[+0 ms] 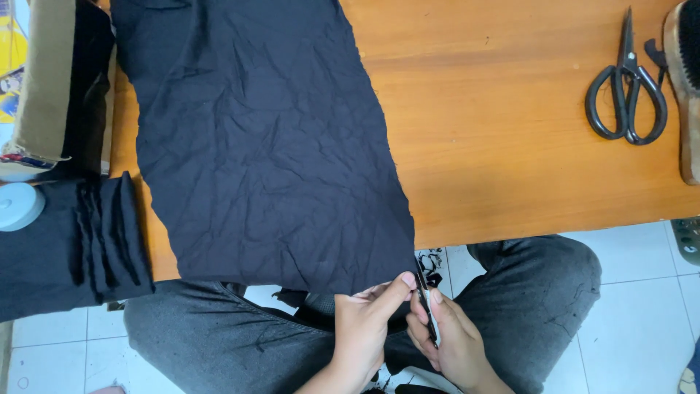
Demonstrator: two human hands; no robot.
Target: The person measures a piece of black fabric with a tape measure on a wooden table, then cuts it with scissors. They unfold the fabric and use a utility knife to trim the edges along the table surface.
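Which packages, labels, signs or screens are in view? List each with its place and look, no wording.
Printed package or paper: far left edge, beside the table; only a yellow and blue strip shows, kind unclear.
Brown cardboard piece: upper left, on the table edge; long, flat, tan, over folded black cloth.
White round object: left edge; possibly a tape roll or lid, unclear.
No signs or screens.

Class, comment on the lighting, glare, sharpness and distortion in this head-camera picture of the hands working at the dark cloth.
Head view: even, soft light; a pale sheen on the wooden table; the dark cloth stays crisp enough to show creases. The left hand and right hand are slightly soft at the frame's bottom edge. The black scissors look sharp. No strong shadows; little visible distortion.
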